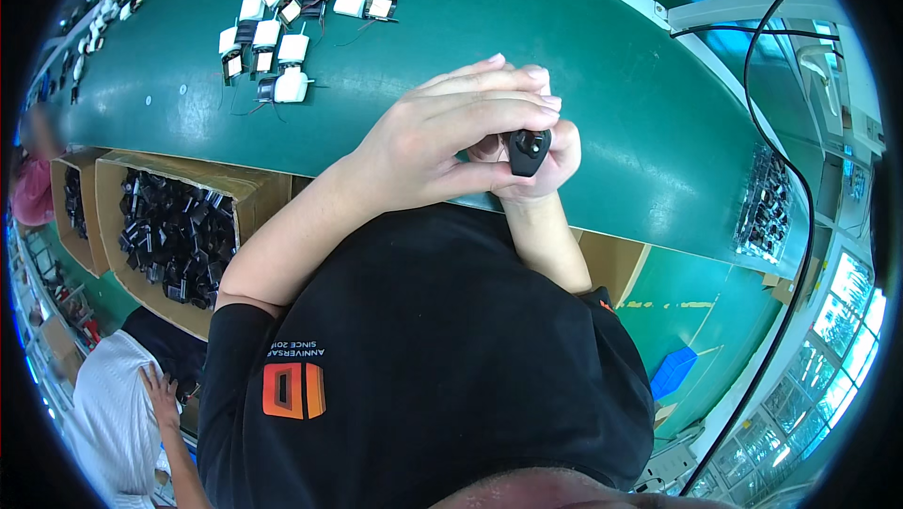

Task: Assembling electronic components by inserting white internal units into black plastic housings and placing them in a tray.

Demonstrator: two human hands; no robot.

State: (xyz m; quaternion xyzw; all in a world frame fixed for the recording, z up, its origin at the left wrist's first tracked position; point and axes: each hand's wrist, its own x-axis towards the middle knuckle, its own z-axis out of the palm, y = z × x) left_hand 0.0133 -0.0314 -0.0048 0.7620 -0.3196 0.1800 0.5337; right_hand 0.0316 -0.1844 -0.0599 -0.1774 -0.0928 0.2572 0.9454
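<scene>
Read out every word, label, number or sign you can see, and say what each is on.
Black shirt: small lettering beside an orange emblem; I won't copy it.
Held black part: none I can make out.
White-and-black parts: any marking is too small to read.

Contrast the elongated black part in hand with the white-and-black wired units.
The elongated black part is between the left hand and right hand; the white-and-black wired units lie on the green tabletop. The part shows no white; the units do. Both show black.
</scene>
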